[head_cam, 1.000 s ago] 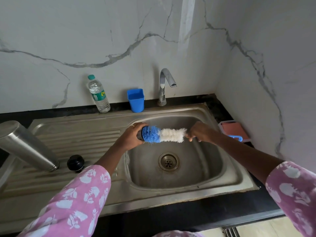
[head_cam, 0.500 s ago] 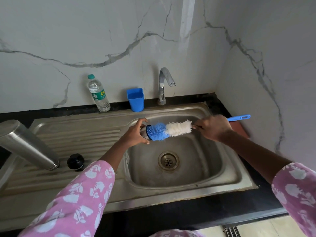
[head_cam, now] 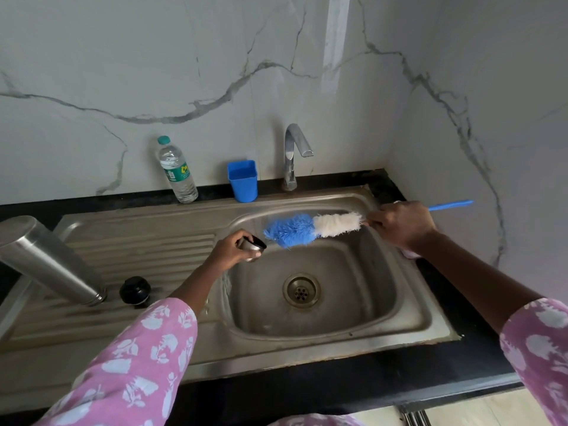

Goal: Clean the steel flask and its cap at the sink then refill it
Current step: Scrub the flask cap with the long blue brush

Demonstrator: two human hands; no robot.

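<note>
Draining board: steel flask lies slanted, base up at far left, mouth down-right on the ribs; well left of both hands
Black stopper: just right of the flask's mouth
Left hand: fingers curled round the steel cap, its opening facing right, over the sink at its left rim
Bottle brush: long axis left-right, blue tip just beside the cap's opening, apart
Right hand: grips the brush shaft, blue handle sticking out right

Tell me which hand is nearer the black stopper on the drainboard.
Left. The left hand, gripping the steel cap, is at the basin's left edge, near the black stopper; the right hand grips the brush across the basin.
</note>
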